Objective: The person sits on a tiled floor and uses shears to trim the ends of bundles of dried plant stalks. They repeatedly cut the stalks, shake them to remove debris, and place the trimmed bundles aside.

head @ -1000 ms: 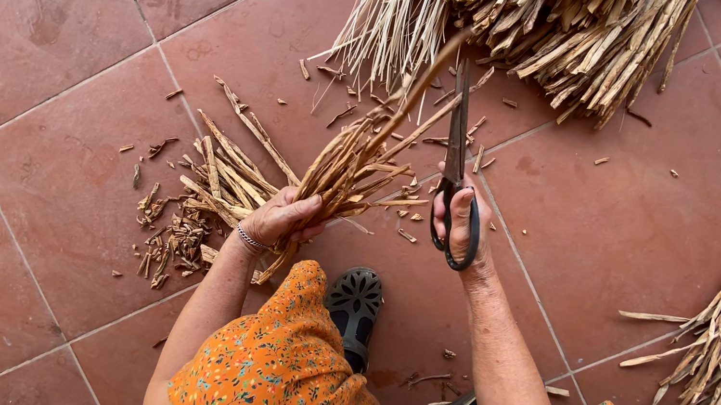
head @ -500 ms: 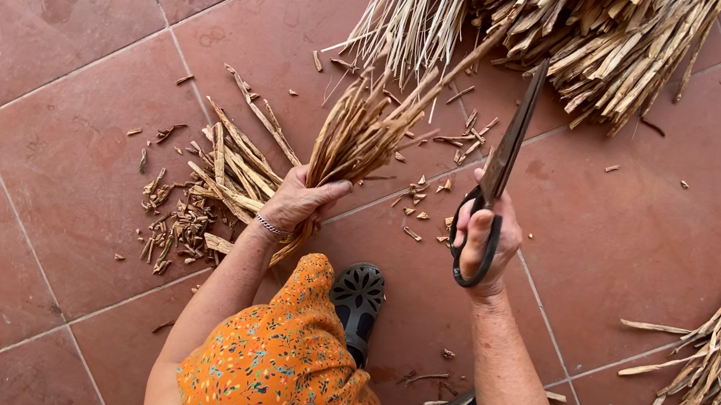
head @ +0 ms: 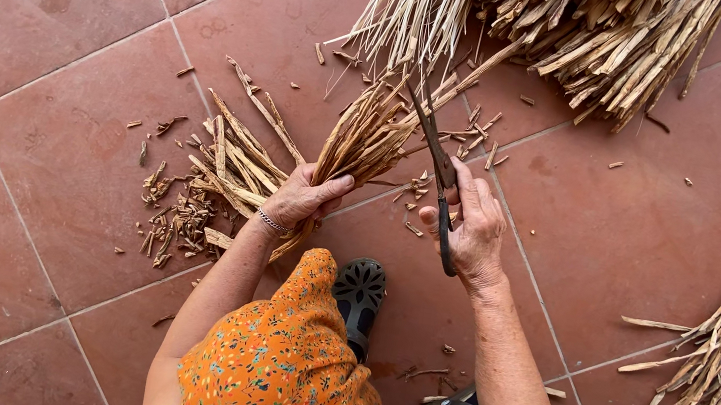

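Scissors [head: 439, 179] swung onto dry tan stalk bundle [head: 363, 140], left hand [head: 301, 197] clasping it, right hand [head: 473, 231] gripping handles.

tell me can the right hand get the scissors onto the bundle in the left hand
Probably yes: the right hand holds the scissors with the blades at the bundle gripped by the left hand, nothing between them.

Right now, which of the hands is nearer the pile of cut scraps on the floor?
Left. The left hand is just beside the scrap pile; the right hand, holding scissors, is farther off.
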